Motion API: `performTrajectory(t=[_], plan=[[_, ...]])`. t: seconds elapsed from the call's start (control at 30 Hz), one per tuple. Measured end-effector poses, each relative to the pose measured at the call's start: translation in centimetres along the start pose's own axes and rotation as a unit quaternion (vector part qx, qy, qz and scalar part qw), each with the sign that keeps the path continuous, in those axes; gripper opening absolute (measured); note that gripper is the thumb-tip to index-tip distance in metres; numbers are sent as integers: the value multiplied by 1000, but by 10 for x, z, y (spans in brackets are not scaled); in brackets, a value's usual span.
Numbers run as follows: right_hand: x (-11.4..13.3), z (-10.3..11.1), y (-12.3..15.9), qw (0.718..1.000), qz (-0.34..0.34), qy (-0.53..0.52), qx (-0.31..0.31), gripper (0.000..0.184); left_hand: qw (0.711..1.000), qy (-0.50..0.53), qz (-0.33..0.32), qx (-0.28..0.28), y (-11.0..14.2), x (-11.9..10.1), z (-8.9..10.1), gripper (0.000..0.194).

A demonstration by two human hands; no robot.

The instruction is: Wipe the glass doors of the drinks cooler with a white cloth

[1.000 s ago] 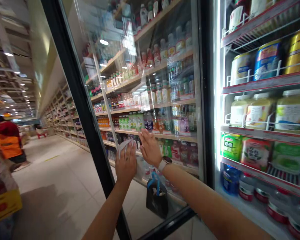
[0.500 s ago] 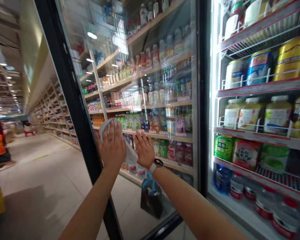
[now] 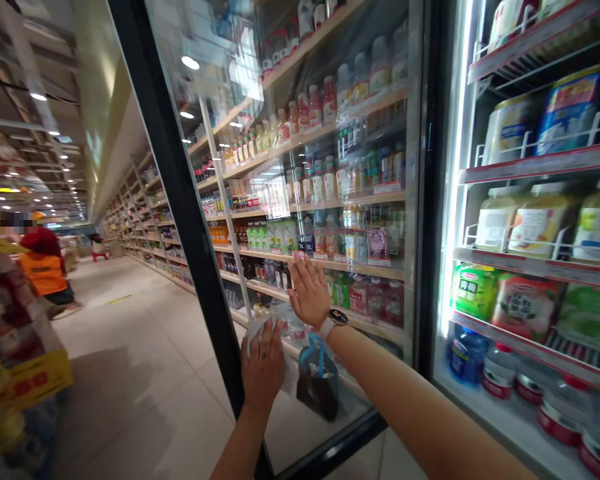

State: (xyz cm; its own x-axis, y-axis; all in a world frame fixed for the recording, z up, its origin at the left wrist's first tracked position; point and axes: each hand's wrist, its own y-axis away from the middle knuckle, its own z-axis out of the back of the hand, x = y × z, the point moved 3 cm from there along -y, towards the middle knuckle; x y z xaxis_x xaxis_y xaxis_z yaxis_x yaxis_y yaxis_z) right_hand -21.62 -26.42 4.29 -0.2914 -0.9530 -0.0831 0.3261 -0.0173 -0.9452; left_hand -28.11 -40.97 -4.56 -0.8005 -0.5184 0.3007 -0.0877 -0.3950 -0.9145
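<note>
A tilted-looking glass door with a black frame stands open in front of me. My left hand lies flat over a white cloth, pressing it to the lower left of the glass. Part of the cloth is hidden under the palm. Higher and to the right, my right hand rests on the glass with its fingers stretched out and nothing in it. A dark watch sits on that wrist. Bottles on shelves show in or through the glass.
At the right is a lit cooler with wire-fronted shelves holding bottles, cans and packs. A dark bag with blue handles appears in the glass. A person in an orange vest is at far left, near a yellow-edged display.
My left hand slid the cloth up and left on the glass, then back down to a lower spot. The right hand stayed against the glass. The view swung slightly and returned.
</note>
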Motion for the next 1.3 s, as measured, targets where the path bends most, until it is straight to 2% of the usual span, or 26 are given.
performTrajectory(t=[0.03,0.1,0.2,0.3,0.4,0.47,0.53,0.67,0.8,0.9,1.0,1.2,1.3], plan=[[0,1,0,1000,2,0,-1,62,1000,-3,-6,1,1,0,1,65],[1,2,0,1000,5,2,-8,61,1000,-11,-17,-11,-14,3,4,65],[1,3,1,1000,2,2,-15,62,999,-5,-9,-36,-68,11,10,65],[0,0,2,1000,1,0,-8,62,998,34,34,-43,-125,17,15,60],[-2,-3,3,1000,3,4,-17,62,995,46,65,-52,-152,16,18,57],[-2,-2,4,1000,4,6,-19,62,995,43,66,-56,-149,12,17,57],[-2,0,3,1000,6,3,-8,62,996,41,56,-52,-136,8,13,59],[0,6,1,1000,0,0,13,61,999,36,19,-29,-89,-1,8,65],[0,9,2,1000,0,9,11,61,999,12,-38,-14,-41,-7,11,69],[0,11,3,1000,4,15,2,60,998,-7,-62,-11,-28,-10,16,70],[0,14,4,1000,6,13,7,60,999,0,-41,-19,-43,-11,21,69],[1,25,7,1000,8,7,-5,59,994,70,40,-70,-111,-17,33,65],[0,29,9,1000,12,-3,2,57,992,88,59,-74,-131,-22,36,64]])
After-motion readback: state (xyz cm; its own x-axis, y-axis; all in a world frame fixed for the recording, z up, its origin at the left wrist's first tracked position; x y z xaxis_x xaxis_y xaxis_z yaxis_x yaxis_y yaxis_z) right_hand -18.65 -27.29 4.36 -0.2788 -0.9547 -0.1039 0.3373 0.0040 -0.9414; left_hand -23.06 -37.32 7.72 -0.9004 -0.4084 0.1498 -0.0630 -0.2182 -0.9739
